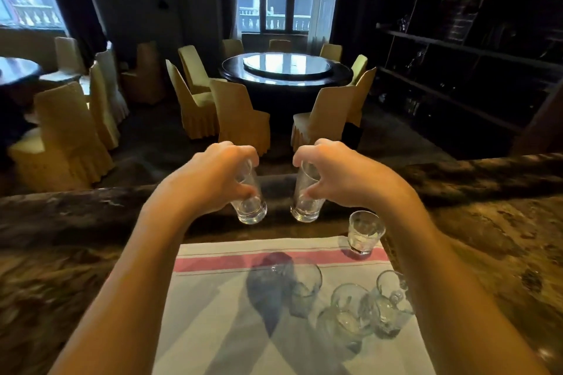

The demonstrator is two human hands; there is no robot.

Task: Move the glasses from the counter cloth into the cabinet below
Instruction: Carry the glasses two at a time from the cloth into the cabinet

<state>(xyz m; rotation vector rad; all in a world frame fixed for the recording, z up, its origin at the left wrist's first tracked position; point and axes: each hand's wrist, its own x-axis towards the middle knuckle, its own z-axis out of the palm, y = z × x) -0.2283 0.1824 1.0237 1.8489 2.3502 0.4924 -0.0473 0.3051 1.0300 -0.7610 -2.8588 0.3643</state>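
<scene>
From the head view we have a tall clear glass in each hand, both lifted off the cloth (231, 307) and hanging over the dark far edge of the counter (487, 240). Our left hand (210, 176) has its grip clenched around the left glass (249, 201) from above, fingers on the far wall and thumb on the near wall; our right hand (338, 173) grasps the right glass (306, 198) the same way. Still waiting on the cloth are a short tumbler (364, 231) at the far right corner, on the pink stripe, and what look like three handled mugs (350, 310) clustered at the near right, though glare and overlap make the count unsure. The cabinet below is out of sight, so we cannot say where the glasses will go. We judge these glasses light, rigid, smooth and breakable, with thick heavy bases; a hold around the mid-wall, as now, should keep them from slipping, and the mugs are best taken by their handles. Two held side by side could knock together, so we would keep them apart. No brand, label or writing can be read on anything here.
</scene>
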